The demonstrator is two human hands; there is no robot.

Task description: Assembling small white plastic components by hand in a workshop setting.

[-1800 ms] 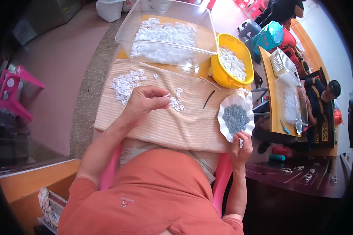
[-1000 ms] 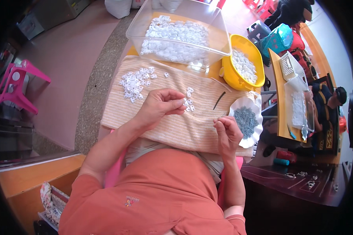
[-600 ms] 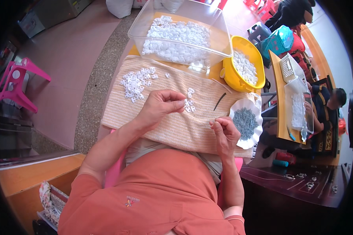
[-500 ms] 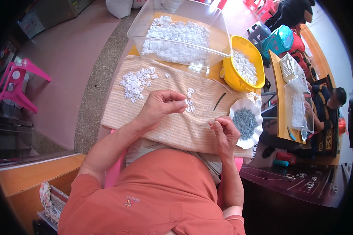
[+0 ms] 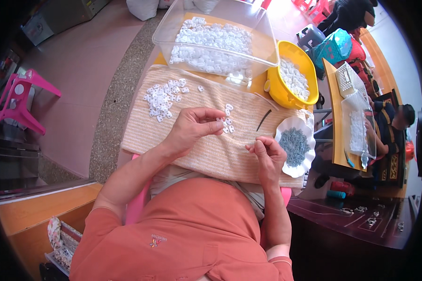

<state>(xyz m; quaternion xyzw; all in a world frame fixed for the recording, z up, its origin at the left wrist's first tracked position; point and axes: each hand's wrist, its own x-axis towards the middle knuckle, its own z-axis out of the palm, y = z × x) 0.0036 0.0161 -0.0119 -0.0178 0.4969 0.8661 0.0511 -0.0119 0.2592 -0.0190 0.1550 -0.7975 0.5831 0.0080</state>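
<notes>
My left hand [image 5: 194,127] is closed in a pinch above the striped cloth [image 5: 192,157]; a small white plastic piece [image 5: 219,120] shows at its fingertips. Just beyond the fingers lie several white two-holed pieces [image 5: 228,128]. To the right, my right hand [image 5: 269,158] is also pinched, thumb against forefinger; whatever it grips is too small to make out. Beside it stands a white scalloped dish [image 5: 291,172] of small blue-grey pieces [image 5: 293,146]. A thin black strip [image 5: 263,120] lies on the cloth between the hands. Farther left is a heap of white pieces [image 5: 159,102].
A clear plastic bin [image 5: 262,60] of white pieces stands at the back, with a yellow basin [image 5: 279,96] of more to its right. A pink stool [image 5: 21,103] is far left. Another person [image 5: 384,126] works at a table [image 5: 335,140] on the right.
My right hand has shifted slightly up and left, its pinch kept. My left hand stays nearly in place.
</notes>
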